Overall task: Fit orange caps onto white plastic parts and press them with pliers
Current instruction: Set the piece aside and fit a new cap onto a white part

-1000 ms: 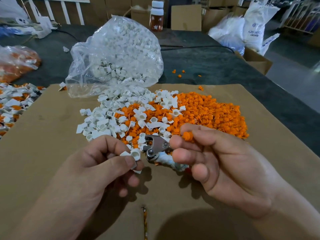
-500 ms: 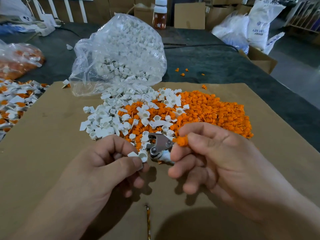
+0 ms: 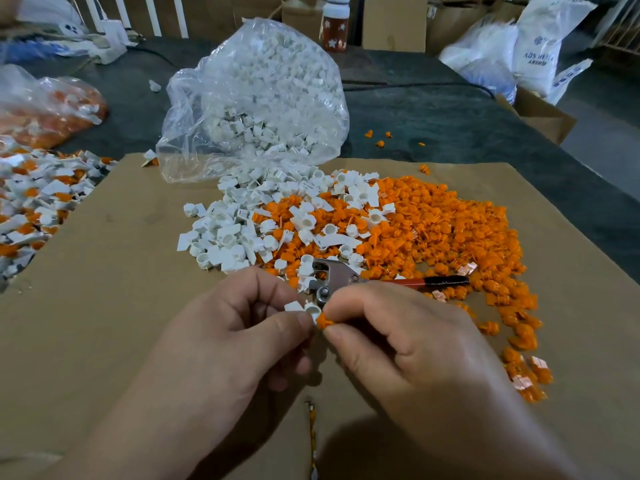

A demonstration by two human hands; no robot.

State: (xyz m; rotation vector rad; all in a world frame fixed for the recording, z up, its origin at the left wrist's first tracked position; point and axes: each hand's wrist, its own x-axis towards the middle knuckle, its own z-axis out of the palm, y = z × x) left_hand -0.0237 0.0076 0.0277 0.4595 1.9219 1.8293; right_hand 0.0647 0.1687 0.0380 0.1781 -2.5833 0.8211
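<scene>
My left hand (image 3: pixel 239 327) pinches a white plastic part (image 3: pixel 306 309) between thumb and fingers. My right hand (image 3: pixel 408 348) pinches an orange cap (image 3: pixel 323 321) right against that part; the two touch. Just behind my fingers the pliers (image 3: pixel 341 273) lie on the cardboard, metal head to the left and red-and-black handle (image 3: pixel 433 282) pointing right. Behind them spreads a heap of loose white parts (image 3: pixel 235 230) on the left and orange caps (image 3: pixel 450 230) on the right.
Brown cardboard (image 3: pixel 104 306) covers the dark table. A clear bag of white parts (image 3: pixel 256 95) stands behind the heaps. Parts with orange caps fitted (image 3: pixel 38 199) pile at the left edge, near a bag of orange pieces (image 3: pixel 45 109). Boxes and white sacks (image 3: pixel 540 43) stand at the back right.
My right hand has moved down and left, bringing the orange cap against the white part in my left hand. The pliers' handle, hidden before under my right hand, now shows.
</scene>
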